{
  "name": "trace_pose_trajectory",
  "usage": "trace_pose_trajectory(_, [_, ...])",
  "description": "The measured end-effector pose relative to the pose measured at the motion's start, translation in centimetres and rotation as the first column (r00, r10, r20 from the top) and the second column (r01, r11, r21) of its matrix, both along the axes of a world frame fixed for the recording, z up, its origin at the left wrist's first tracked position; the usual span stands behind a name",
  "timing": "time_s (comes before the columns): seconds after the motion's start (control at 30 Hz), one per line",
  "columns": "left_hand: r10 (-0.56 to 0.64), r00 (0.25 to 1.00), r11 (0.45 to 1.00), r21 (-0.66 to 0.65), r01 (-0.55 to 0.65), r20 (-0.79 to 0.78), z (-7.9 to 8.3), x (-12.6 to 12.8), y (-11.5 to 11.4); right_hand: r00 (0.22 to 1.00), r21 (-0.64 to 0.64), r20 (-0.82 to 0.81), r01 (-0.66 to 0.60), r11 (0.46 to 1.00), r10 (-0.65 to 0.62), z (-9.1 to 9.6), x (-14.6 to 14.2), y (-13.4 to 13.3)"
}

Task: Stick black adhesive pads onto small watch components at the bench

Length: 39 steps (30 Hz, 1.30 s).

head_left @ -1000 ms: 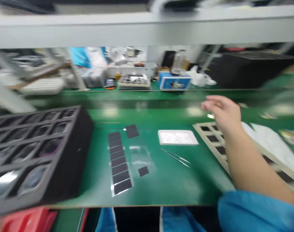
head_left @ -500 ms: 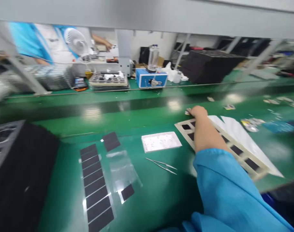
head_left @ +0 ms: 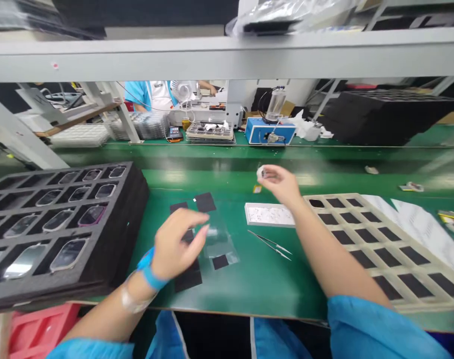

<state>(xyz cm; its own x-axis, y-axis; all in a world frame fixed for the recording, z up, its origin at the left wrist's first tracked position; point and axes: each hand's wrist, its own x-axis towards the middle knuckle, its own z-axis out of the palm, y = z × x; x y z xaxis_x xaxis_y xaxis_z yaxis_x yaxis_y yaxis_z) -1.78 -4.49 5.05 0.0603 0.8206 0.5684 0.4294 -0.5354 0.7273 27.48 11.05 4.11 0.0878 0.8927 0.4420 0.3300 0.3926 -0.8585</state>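
My right hand (head_left: 281, 183) is raised over the bench, its fingers pinching a small whitish part (head_left: 260, 173) with a yellow tab hanging below it. My left hand (head_left: 180, 244) hovers above the strip of black rectangular sheets (head_left: 188, 281), thumb and fingers apart, holding nothing. To its right lie a clear film (head_left: 219, 239) and a small black square (head_left: 220, 262). Metal tweezers (head_left: 269, 242) rest on the green mat below a shallow white tray (head_left: 269, 223) with tiny bits in it. The right forearm hides the tray's right end.
A black foam tray (head_left: 95, 249) on the left holds several framed, glass-faced parts. On the right stands a beige tray (head_left: 342, 224) with dark pads in its cells, beside white sheets (head_left: 421, 229). A blue machine (head_left: 270, 132) stands behind; a shelf beam (head_left: 212, 65) crosses overhead. A co-worker (head_left: 152, 94) sits beyond.
My right hand has come back leftward from beyond the beige tray and up, with the small part in its fingers. My left hand has entered the view. The camera has turned left.
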Motion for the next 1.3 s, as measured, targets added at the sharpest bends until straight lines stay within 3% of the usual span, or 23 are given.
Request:
trace_pose_trajectory(0.07, [-0.105, 0.977, 0.972, -0.188, 0.14, 0.185, -1.0, 1.6, 2.1, 0.991, -0.006, -0.053, -0.122, 0.993, 0.121, -0.8, -4.1, -3.6])
trace_pose_trajectory(0.13, [-0.215, 0.879, 0.871, -0.323, 0.369, 0.426, -2.4, 2.9, 4.2, 0.983, 0.004, -0.078, -0.166, 0.986, 0.166, -2.2, -7.2, -6.6])
trace_pose_trajectory(0.2, [-0.241, 0.762, 0.764, -0.367, 0.531, 0.601, -4.1, 3.6, 5.3, 0.984, 0.024, -0.032, -0.177, 0.984, 0.178, -3.5, -8.9, -8.7])
trace_pose_trajectory(0.3, [-0.126, 0.667, 0.698, -0.413, 0.585, 0.734, -5.8, 3.4, 5.1, 0.967, 0.082, 0.115, -0.236, 0.968, 0.226, -4.8, -9.8, -10.1])
trace_pose_trajectory(0.43, [-0.002, 0.586, 0.67, -0.434, 0.602, 0.81, -6.0, 2.6, 4.2, 0.927, 0.052, 0.171, -0.347, 0.936, 0.334, -5.1, -9.7, -10.2])
trace_pose_trajectory(0.57, [0.006, 0.572, 0.676, -0.425, 0.602, 0.82, -5.6, 2.6, 4.2, 0.934, 0.057, 0.18, -0.322, 0.945, 0.307, -5.2, -9.5, -10.1])
trace_pose_trajectory(0.7, [-0.037, 0.633, 0.684, -0.442, 0.58, 0.773, -5.8, 2.8, 4.3, 0.924, 0.163, 0.316, -0.276, 0.947, 0.215, -5.3, -9.2, -10.2])
trace_pose_trajectory(0.77, [-0.053, 0.666, 0.715, -0.437, 0.546, 0.744, -5.9, 2.8, 4.3, 0.915, 0.213, 0.36, -0.269, 0.939, 0.18, -5.5, -9.1, -10.2])
trace_pose_trajectory(0.87, [-0.058, 0.718, 0.757, -0.438, 0.485, 0.694, -6.3, 2.8, 4.4, 0.909, 0.259, 0.387, -0.269, 0.927, 0.156, -5.7, -9.2, -10.2])
trace_pose_trajectory(1.0, [-0.076, 0.756, 0.764, -0.449, 0.463, 0.651, -6.5, 2.7, 4.4, 0.91, 0.301, 0.391, -0.269, 0.915, 0.139, -5.8, -9.4, -10.1])
trace_pose_trajectory(1.3, [-0.068, 0.793, 0.834, -0.402, 0.378, 0.606, -6.0, 3.3, 4.2, 0.862, 0.274, 0.493, -0.288, 0.918, 0.123, -5.6, -9.5, -10.4])
